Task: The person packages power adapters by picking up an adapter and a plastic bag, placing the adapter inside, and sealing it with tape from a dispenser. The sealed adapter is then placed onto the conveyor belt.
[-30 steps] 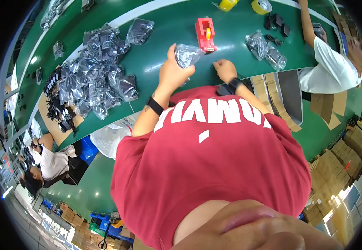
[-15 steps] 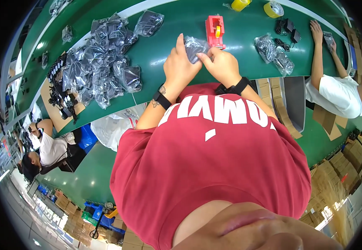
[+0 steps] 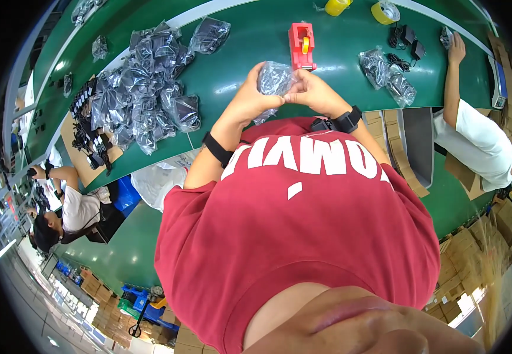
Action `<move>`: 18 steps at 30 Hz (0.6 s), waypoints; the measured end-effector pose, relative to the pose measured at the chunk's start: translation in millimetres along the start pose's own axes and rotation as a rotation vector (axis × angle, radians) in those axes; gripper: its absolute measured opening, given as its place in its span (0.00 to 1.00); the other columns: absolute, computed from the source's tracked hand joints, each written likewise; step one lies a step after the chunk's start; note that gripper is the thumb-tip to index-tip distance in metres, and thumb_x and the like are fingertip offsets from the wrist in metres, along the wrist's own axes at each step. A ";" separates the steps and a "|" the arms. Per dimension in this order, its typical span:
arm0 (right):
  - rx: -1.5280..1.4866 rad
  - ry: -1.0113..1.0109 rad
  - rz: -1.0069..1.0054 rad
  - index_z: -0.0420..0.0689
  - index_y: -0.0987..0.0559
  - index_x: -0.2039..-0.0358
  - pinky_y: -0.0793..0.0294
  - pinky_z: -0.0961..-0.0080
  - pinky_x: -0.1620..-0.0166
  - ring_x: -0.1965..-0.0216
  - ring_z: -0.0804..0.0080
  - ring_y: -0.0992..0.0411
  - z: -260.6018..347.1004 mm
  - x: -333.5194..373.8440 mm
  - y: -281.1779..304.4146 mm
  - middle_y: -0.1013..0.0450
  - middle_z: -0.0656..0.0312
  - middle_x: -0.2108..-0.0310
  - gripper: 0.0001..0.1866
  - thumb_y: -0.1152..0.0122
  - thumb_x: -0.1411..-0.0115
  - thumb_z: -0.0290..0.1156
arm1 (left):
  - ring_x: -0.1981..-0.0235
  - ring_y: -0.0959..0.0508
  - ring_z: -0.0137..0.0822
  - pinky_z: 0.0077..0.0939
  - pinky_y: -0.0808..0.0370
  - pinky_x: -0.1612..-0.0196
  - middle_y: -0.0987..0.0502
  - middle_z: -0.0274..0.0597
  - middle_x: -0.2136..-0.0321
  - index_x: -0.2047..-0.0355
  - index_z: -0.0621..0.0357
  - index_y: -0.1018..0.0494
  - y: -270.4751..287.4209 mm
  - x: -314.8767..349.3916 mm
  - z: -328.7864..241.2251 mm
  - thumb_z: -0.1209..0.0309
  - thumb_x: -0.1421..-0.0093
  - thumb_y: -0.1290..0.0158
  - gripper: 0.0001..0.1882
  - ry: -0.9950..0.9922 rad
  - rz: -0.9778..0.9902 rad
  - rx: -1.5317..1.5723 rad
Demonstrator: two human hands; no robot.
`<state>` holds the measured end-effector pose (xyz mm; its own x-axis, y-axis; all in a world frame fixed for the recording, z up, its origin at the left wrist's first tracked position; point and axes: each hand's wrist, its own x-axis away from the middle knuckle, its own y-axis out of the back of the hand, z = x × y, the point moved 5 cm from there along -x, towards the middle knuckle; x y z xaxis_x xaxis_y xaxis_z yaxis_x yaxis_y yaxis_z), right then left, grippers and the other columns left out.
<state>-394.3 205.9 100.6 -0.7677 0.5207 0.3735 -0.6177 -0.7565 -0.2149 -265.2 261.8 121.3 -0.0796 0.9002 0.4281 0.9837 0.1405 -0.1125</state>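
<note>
Both forearms up and angled inward in front of the chest, left forearm (image 3: 204, 172) slanting up-right, right forearm (image 3: 374, 140) slanting up-left, hands brought close together, wrists higher in view than the elbows. Left hand (image 3: 252, 97) in a curved grip, thumb toward the right hand, fingers up along the far-left side, some hidden. Right hand (image 3: 318, 94) bent in toward it, thumb and fingers pinching, thumb tips near each other, exact contact unclear.

Crinkled clear plastic bag (image 3: 274, 79), dark contents being glimpsed through glare; being held between left hand (image 3: 251, 96) and right hand (image 3: 316, 94), a loose plastic end being exposed nearer the wearer's body
</note>
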 end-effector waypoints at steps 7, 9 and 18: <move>0.337 0.214 -0.052 0.37 0.36 0.69 0.35 0.81 0.73 0.75 0.80 0.34 21.0 7.5 -7.2 0.31 0.62 0.78 0.22 0.34 0.56 0.35 | 0.77 0.33 0.26 0.16 0.36 0.80 0.34 0.38 0.69 0.44 0.55 0.50 -10.6 13.9 -6.1 0.68 0.61 0.46 0.42 0.252 0.388 0.392; 0.319 0.268 -0.080 0.38 0.35 0.70 0.36 0.80 0.74 0.77 0.79 0.35 28.2 8.4 -6.8 0.32 0.62 0.79 0.22 0.33 0.58 0.36 | 0.78 0.35 0.26 0.16 0.38 0.81 0.35 0.38 0.71 0.45 0.53 0.50 -10.6 13.9 -11.3 0.66 0.60 0.47 0.40 0.253 0.411 0.351; 0.740 0.394 -0.030 0.40 0.35 0.74 0.34 0.72 0.74 0.78 0.61 0.32 73.2 9.6 5.8 0.34 0.57 0.81 0.26 0.30 0.66 0.41 | 0.81 0.34 0.28 0.15 0.37 0.84 0.33 0.46 0.67 0.47 0.53 0.48 -24.9 14.9 -2.3 0.59 0.52 0.53 0.32 0.444 0.609 0.576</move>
<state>-392.7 177.6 168.9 -0.8410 0.5410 -0.0022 -0.4729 -0.7330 0.4889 -290.5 270.8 132.6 0.6067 0.6630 0.4387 0.5954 -0.0133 -0.8033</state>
